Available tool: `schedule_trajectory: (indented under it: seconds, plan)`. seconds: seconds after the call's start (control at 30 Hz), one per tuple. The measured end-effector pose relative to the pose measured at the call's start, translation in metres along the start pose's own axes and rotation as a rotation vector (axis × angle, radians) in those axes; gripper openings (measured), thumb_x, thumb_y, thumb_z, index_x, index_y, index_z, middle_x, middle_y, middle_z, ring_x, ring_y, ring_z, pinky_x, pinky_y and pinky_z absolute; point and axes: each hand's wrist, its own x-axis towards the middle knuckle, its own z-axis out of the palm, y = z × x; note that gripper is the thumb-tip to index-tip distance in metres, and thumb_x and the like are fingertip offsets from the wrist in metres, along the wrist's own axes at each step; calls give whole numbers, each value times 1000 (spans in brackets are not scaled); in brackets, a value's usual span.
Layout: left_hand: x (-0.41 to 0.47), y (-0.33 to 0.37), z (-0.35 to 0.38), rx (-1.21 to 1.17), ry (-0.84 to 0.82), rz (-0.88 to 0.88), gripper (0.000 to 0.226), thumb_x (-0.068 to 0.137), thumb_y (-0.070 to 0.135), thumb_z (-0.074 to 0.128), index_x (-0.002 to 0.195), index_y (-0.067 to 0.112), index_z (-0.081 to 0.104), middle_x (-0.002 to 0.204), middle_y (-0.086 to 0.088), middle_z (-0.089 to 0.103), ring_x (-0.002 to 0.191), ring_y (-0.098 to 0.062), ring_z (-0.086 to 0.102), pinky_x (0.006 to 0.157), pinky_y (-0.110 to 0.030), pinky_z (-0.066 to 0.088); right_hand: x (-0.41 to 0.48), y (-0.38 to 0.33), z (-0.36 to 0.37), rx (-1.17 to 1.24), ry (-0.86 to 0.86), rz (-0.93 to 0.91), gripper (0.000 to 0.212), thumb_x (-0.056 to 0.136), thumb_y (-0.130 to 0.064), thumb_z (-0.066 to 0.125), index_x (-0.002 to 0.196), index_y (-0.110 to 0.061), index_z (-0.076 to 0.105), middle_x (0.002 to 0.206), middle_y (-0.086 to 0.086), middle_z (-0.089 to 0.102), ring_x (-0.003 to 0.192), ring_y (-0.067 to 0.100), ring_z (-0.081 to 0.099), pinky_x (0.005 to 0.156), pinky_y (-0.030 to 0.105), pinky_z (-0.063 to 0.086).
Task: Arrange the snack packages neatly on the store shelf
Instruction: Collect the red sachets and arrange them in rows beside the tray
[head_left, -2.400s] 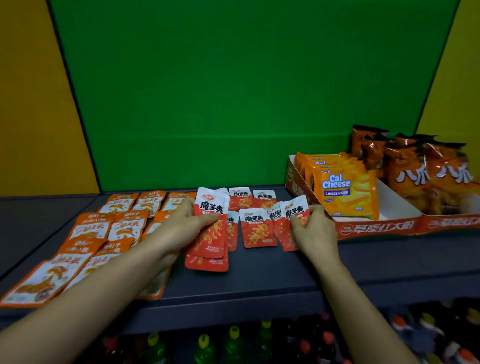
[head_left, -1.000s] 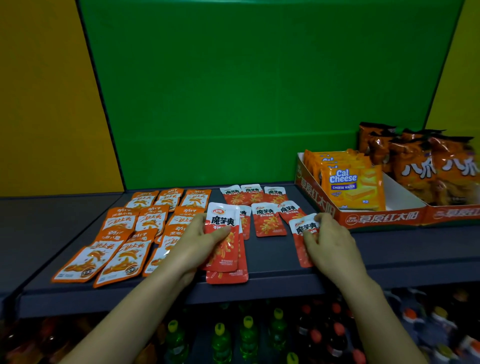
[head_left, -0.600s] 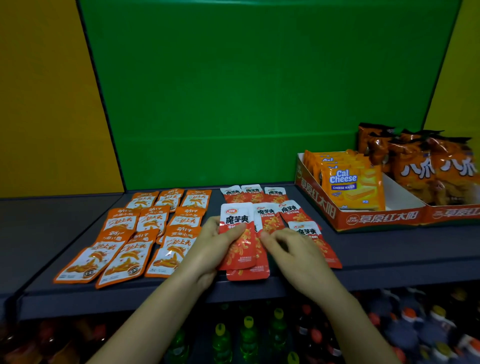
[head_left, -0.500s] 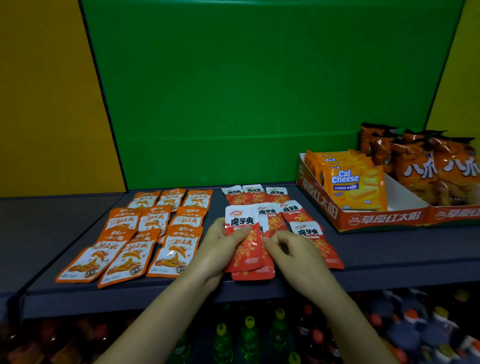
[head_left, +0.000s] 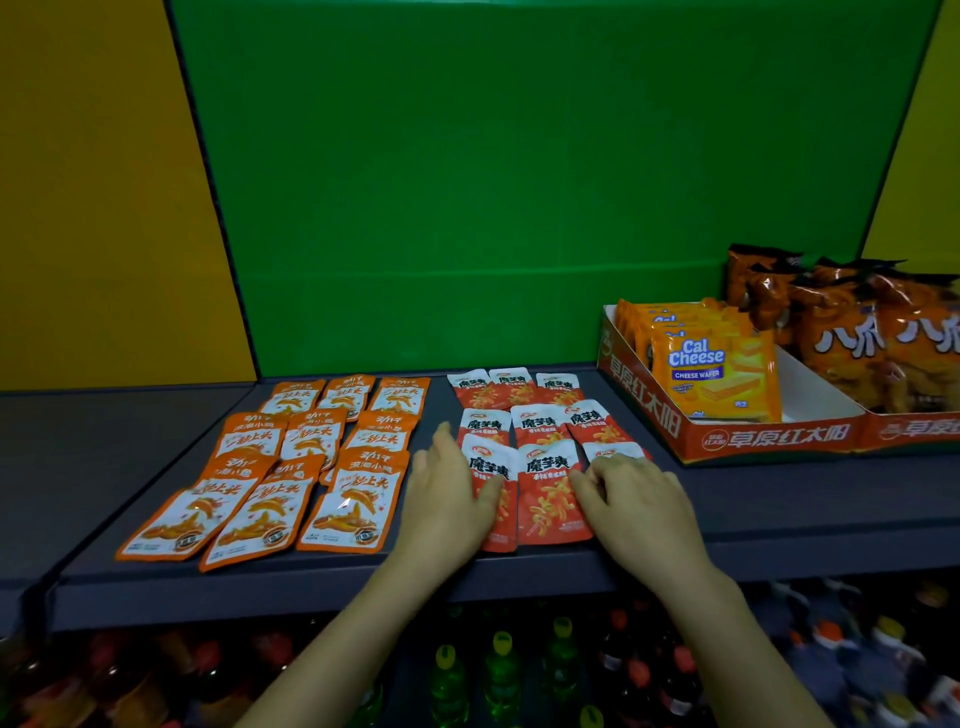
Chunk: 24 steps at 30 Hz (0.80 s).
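- Left hand: grip wide, fingers flat, pressing the front-left of the red packets.
- Right hand: fingers bent at the front-middle packet's right edge, covering the front-right one; grip state cannot be told.
- Packets: white top bands, black characters, three overlapping rows of three, mid-front on the shelf.
- Orange packets just beside, left; carton right.

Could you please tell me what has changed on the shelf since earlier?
The stacked red packets the left hand gripped now lie side by side in the front row. The right hand moved in from the right and rests on them. Orange packets and Cal Cheese box unchanged.
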Motion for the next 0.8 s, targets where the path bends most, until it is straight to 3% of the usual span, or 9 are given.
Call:
schedule_trajectory:
  seconds: [0.13,0.23,0.33,0.4,0.5,0.6,0.8]
  plan:
    - [0,-4,2,337,69,80,61,95,43,41,142,8,23,141,-7,37,129,-22,31,105,-30,27,3,1,-3,-59,-12,-19,33,96,-41,37,74,-20,48,84,-6,54,92,17,54,82,31,35]
    - [-3,-5,3,416,133,115,49,95,46,36,132,14,33,130,-4,41,120,-21,35,99,-29,29,2,3,-4,-41,3,-5,31,95,-43,41,74,-21,48,83,-7,53,90,17,55,79,30,34]
    - [-5,-8,2,393,201,203,60,93,54,23,139,15,28,139,-4,35,128,-20,28,104,-29,24,1,14,-6,98,77,29,18,94,-37,47,88,-21,52,95,-3,53,97,18,52,80,29,35]
    - [-5,-9,0,348,115,281,66,93,58,17,147,20,19,154,-2,19,143,-18,11,114,-30,13,1,23,-7,123,8,21,29,95,-35,45,118,-19,53,122,-1,51,117,17,45,94,30,36]
    - [-4,-8,0,378,-134,296,64,95,56,23,150,31,3,160,4,-8,146,-13,-15,118,-33,-6,0,27,-9,117,-175,10,54,99,-40,33,147,-18,26,156,-6,23,143,10,19,113,28,21]
    - [-4,-8,4,493,-252,261,64,95,58,19,150,33,1,160,1,-10,146,-15,-15,118,-34,-12,-2,22,-10,57,-233,23,56,100,-43,26,151,-21,16,159,-7,12,146,7,8,115,28,17]
    - [-4,-6,6,481,-269,228,64,94,59,17,151,32,2,160,1,-6,147,-14,-10,119,-36,-9,-4,12,-6,42,-234,20,58,99,-45,24,150,-19,16,160,-2,11,147,12,9,116,31,17]
